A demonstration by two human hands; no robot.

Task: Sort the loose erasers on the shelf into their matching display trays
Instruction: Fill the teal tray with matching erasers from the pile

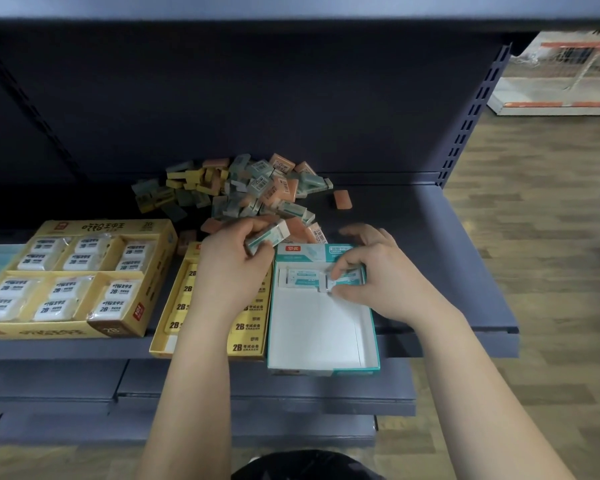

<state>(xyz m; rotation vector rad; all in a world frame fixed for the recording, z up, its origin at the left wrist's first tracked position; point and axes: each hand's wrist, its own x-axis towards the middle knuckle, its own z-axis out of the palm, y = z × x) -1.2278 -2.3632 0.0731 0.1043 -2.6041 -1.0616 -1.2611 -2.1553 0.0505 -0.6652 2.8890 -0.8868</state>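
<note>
The left hand (pixel 229 268) curls its fingers round a teal-sleeved eraser (pixel 269 237) just behind the teal tray (pixel 369 323), long axis slanting up to the right. The right hand (pixel 378 282) pinches a second eraser (pixel 345 277) inside the tray at its back wall, lying crosswise, end to end with a third eraser (pixel 298 276). The loose pile (pixel 243 188) sits further back on the shelf (pixel 447 271).

I count three trays: big yellow tray (pixel 32 331), narrow yellow tray (pixel 165 323), teal tray (pixel 312 327). The big one has six compartments, two wrapped erasers (pixel 45 258) each.
</note>
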